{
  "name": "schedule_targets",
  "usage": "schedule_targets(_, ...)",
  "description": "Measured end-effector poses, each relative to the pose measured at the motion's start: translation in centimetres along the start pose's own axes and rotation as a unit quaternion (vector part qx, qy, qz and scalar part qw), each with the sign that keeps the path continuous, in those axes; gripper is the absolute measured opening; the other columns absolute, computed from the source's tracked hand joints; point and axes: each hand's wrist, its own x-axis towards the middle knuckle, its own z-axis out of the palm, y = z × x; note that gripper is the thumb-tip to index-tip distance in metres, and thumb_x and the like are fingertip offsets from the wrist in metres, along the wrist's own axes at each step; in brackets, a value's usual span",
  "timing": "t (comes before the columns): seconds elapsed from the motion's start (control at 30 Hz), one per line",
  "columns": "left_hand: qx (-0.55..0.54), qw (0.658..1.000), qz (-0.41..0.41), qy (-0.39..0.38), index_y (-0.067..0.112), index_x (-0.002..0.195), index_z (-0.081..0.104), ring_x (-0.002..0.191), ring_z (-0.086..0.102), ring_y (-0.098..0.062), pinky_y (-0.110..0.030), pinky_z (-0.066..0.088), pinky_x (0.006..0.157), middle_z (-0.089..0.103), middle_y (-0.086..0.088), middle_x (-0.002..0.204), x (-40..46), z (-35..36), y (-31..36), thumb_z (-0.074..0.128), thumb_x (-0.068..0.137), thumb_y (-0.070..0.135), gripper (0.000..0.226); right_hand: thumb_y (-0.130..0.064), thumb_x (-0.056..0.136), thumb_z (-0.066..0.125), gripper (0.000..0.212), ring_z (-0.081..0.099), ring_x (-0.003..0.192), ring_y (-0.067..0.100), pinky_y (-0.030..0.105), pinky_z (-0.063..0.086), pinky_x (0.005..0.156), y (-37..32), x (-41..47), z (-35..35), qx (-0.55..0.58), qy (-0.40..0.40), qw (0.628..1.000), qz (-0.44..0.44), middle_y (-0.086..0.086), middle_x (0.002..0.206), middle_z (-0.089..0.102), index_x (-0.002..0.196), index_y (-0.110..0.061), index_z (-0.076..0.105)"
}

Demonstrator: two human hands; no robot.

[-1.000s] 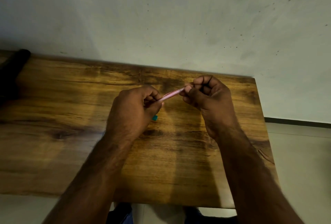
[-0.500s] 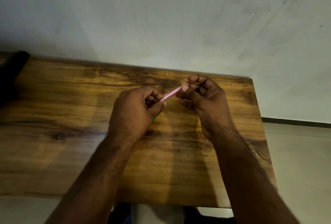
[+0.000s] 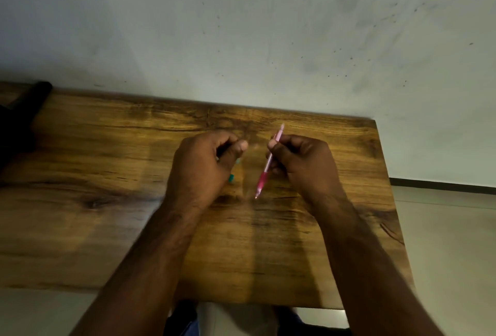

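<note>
My right hand (image 3: 303, 163) grips a pink pen (image 3: 267, 165) near its upper half. The pen stands steeply, its tip pointing down just above the wooden table (image 3: 107, 174). My left hand (image 3: 204, 166) hovers to the left of the pen with its fingers curled and does not touch it. A small teal piece (image 3: 231, 177) peeks out beneath the left hand's thumb side. Whether the hand holds it or it lies on the table is hidden.
A black cylindrical object (image 3: 26, 104) lies at the table's far left edge against the wall (image 3: 241, 26). The table's right edge (image 3: 386, 188) drops to a pale floor. My knees show below the near edge.
Both hands held the pink pen between them before. My left hand has let go, and my right hand has swung the pen from nearly level to steeply upright, tip down.
</note>
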Motion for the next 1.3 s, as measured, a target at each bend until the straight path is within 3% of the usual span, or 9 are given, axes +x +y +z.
schedule_targets(0.1, 0.021, 0.998, -0.045, 0.036, 0.030, 0.092, 0.076, 0.079, 0.064, 0.003, -0.029, 0.058, 0.073, 0.070, 0.016, 0.082, 0.3, -0.7, -0.9, 0.073, 0.090, 0.030, 0.003, -0.032, 0.091, 0.074, 0.015, 0.075, 0.075, 0.016, 0.045, 0.062, 0.079, 0.7, 0.3, -0.1, -0.147, 0.031, 0.988, -0.035, -0.003, 0.085, 0.077, 0.102, -0.024, 0.080)
schedule_targets(0.23, 0.047, 0.995, -0.079, 0.029, 0.028, 0.093, 0.077, 0.081, 0.067, -0.003, -0.031, 0.060, 0.077, 0.072, 0.014, 0.084, 0.4, -0.9, -1.8, 0.078, 0.086, 0.024, 0.008, -0.032, 0.092, 0.072, 0.024, 0.071, 0.085, 0.016, 0.040, 0.060, 0.080, 0.4, -0.2, 0.3, -0.271, 0.023, 0.959, -0.077, 0.000, 0.103, 0.079, 0.114, -0.025, 0.078)
schedule_targets(0.37, 0.064, 0.994, -0.086, 0.018, 0.028, 0.093, 0.078, 0.080, 0.067, -0.002, -0.026, 0.059, 0.074, 0.073, 0.014, 0.085, 0.4, -0.7, -2.1, 0.079, 0.086, 0.024, 0.009, -0.032, 0.091, 0.073, 0.024, 0.069, 0.091, 0.016, 0.031, 0.056, 0.081, 0.1, -0.4, 0.6, -0.321, 0.037, 0.942, -0.089, 0.000, 0.105, 0.078, 0.114, -0.024, 0.077)
schedule_targets(0.6, 0.071, 0.993, -0.097, 0.020, 0.029, 0.094, 0.078, 0.079, 0.062, 0.003, -0.018, 0.049, 0.070, 0.068, 0.016, 0.084, 0.5, -0.9, -2.3, 0.076, 0.088, 0.024, 0.008, -0.037, 0.091, 0.071, 0.024, 0.067, 0.090, 0.018, 0.032, 0.053, 0.075, -0.1, -0.8, 1.2, -0.390, 0.059, 0.903, -0.171, -0.002, 0.104, 0.070, 0.110, -0.024, 0.074)
schedule_targets(0.83, 0.074, 0.991, -0.109, 0.011, 0.029, 0.095, 0.077, 0.083, 0.065, -0.001, -0.017, 0.046, 0.068, 0.069, 0.017, 0.085, 0.7, -1.0, -2.5, 0.075, 0.090, 0.025, 0.008, -0.042, 0.091, 0.070, 0.029, 0.065, 0.093, 0.021, 0.039, 0.055, 0.080, -0.1, -2.0, 4.0, -0.419, -0.110, 0.864, -0.255, 0.000, 0.105, 0.068, 0.114, -0.025, 0.075)
schedule_targets(0.97, 0.066, 0.991, -0.115, 0.005, 0.029, 0.094, 0.077, 0.081, 0.064, 0.002, -0.022, 0.053, 0.071, 0.070, 0.016, 0.084, 0.7, -1.1, -2.6, 0.078, 0.086, 0.025, 0.008, -0.033, 0.093, 0.067, 0.022, 0.065, 0.096, 0.020, 0.036, 0.056, 0.081, 0.1, -2.2, 4.4, -0.436, -0.115, 0.851, -0.268, -0.001, 0.109, 0.068, 0.113, -0.025, 0.074)
schedule_targets(1.1, 0.072, 0.990, -0.118, -0.018, 0.030, 0.095, 0.077, 0.082, 0.066, -0.001, -0.026, 0.056, 0.076, 0.072, 0.014, 0.085, 0.7, -1.2, -2.6, 0.084, 0.079, 0.026, 0.017, -0.026, 0.088, 0.071, 0.013, 0.066, 0.089, 0.023, 0.039, 0.054, 0.086, 0.1, -2.0, 4.1, -0.398, -0.100, 0.875, -0.259, -0.001, 0.099, 0.067, 0.100, -0.024, 0.074)
schedule_targets(1.23, 0.092, 0.987, -0.126, -0.039, 0.030, 0.098, 0.077, 0.083, 0.064, -0.001, -0.026, 0.054, 0.075, 0.069, 0.015, 0.089, 0.6, -0.8, -2.4, 0.090, 0.070, 0.029, 0.031, -0.019, 0.083, 0.080, 0.011, 0.067, 0.078, 0.004, 0.026, 0.058, 0.075, 0.1, -0.9, 2.6, -0.250, -0.044, 0.951, -0.180, -0.012, 0.087, 0.072, 0.089, -0.027, 0.074)
schedule_targets(1.3, 0.110, 0.986, -0.119, -0.036, 0.030, 0.097, 0.078, 0.080, 0.063, -0.001, -0.024, 0.051, 0.072, 0.068, 0.016, 0.086, 0.5, -0.6, -2.3, 0.090, 0.070, 0.032, 0.029, -0.016, 0.083, 0.082, 0.012, 0.070, 0.078, 0.003, 0.023, 0.059, 0.072, -0.1, -0.4, 2.0, -0.135, -0.019, 0.984, -0.118, -0.010, 0.082, 0.075, 0.089, -0.025, 0.076)
